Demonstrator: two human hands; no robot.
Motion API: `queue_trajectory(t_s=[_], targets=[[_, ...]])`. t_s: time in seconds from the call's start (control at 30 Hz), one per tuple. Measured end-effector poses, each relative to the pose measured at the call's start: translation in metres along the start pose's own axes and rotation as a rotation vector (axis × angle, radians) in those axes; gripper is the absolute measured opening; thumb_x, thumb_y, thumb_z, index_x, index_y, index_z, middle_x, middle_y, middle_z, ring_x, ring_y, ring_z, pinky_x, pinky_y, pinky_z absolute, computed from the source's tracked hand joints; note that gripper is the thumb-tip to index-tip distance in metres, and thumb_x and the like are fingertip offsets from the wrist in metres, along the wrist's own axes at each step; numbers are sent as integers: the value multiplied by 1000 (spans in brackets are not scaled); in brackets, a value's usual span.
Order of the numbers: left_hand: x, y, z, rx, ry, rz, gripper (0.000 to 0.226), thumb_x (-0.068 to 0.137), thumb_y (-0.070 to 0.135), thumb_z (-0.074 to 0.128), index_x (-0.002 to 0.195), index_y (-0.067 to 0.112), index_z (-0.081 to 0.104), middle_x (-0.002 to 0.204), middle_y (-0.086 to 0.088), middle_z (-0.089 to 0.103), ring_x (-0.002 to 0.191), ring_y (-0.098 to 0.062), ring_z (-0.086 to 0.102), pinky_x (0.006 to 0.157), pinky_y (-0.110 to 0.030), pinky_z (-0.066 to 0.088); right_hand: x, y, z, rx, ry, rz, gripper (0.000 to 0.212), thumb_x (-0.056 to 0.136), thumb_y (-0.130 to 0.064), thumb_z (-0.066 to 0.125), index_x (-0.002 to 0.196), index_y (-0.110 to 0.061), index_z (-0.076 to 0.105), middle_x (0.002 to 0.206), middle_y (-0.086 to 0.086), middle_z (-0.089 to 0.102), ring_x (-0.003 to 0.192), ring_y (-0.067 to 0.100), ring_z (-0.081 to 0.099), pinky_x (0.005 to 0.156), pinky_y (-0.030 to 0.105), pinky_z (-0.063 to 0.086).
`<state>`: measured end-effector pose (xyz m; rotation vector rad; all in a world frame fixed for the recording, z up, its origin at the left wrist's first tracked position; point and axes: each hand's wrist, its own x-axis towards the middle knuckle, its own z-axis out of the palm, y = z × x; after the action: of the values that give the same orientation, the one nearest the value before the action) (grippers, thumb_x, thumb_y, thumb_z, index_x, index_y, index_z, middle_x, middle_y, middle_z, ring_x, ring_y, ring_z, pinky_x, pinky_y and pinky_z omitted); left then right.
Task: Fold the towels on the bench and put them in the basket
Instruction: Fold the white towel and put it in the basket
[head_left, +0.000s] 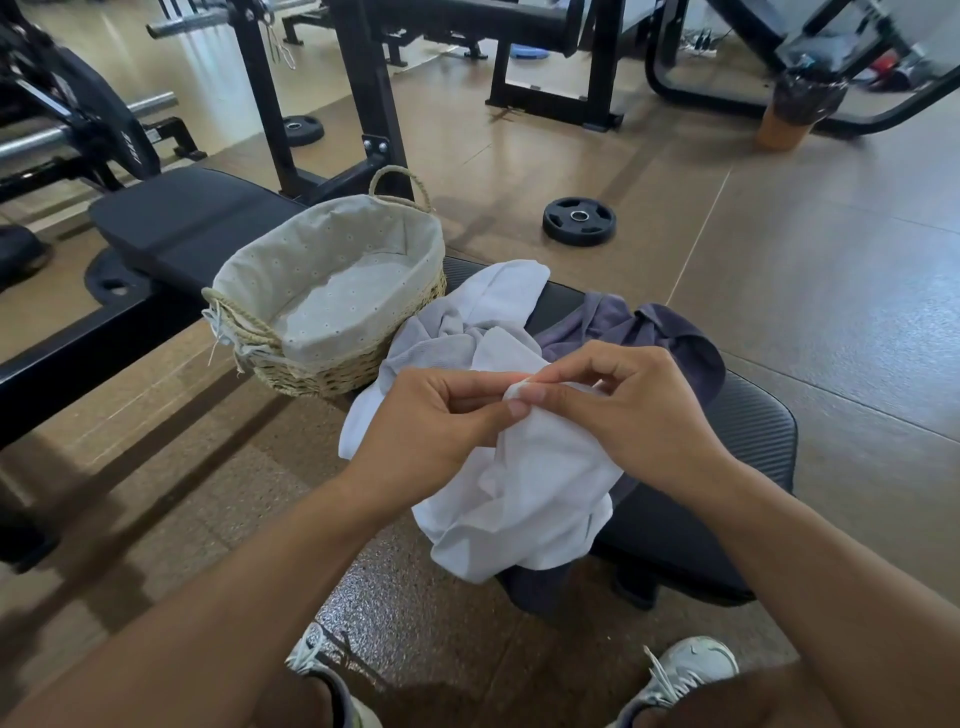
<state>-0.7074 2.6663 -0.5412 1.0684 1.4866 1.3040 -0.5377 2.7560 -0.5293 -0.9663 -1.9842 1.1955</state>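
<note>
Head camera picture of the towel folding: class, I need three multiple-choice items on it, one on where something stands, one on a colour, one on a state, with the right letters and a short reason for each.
1. Where does the basket stand?
A. on the bench
B. on the floor
C. on the weight plate

2. What colour is the towel that the hands hold?
A. red
B. white
C. green

3. What is inside the basket?
A. folded towels
B. a shoe
C. only its liner, no towels

Answers:
1 A: the basket sits on the black bench pad, beside the pile of towels.
2 B: the left hand and the right hand pinch a corner of a white towel; a purple towel lies behind it.
3 C: the dotted cloth liner shows bare to the bottom.
</note>
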Motion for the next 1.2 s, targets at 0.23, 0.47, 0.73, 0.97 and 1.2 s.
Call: queue_trajectory(t_s=[0.23, 0.47, 0.73, 0.97, 1.2], targets=[[-1, -2, -1, 18, -9, 13, 25, 87, 8, 76, 111, 17, 79, 98, -1, 81, 99, -13, 76, 86, -32, 61, 1, 0, 1, -21, -7, -9, 12, 75, -39, 85, 79, -30, 79, 74, -18, 74, 70, -5, 65, 64, 8, 45], [1, 4, -4, -57, -2, -26, 24, 80, 10, 80, 104, 7, 80, 93, -6, 81, 90, -15, 77, 79, -25, 61, -1, -3, 1, -100, -20, -27, 21, 75, -49, 83, 79, -29, 75, 79, -13, 74, 77, 5, 68, 69, 22, 53], [17, 8, -46, -128, 463, 45, 10, 88, 23, 78, 82, 30, 81, 85, 6, 79, 86, -11, 71, 76, -32, 61, -12, -9, -15, -276, -151, -183, 34, 69, -67, 74, 80, -35, 65, 108, -18, 66, 116, 7, 56, 99, 30, 46], [26, 4, -80, -107, 766, 63, 7, 94, 36, 70, 94, 36, 77, 101, 14, 76, 99, -11, 68, 74, -32, 59, -38, -25, -12, -298, -232, -408, 32, 79, -57, 76, 77, -28, 63, 123, -23, 61, 134, 12, 48, 107, 22, 38], [26, 0, -103, -26, 663, 47, 6, 92, 36, 74, 92, 35, 80, 99, 11, 78, 100, -13, 70, 83, -38, 58, -28, -21, -56, -232, -4, -160, 22, 84, -57, 70, 77, -37, 65, 104, -17, 72, 99, 2, 67, 82, 15, 49]])
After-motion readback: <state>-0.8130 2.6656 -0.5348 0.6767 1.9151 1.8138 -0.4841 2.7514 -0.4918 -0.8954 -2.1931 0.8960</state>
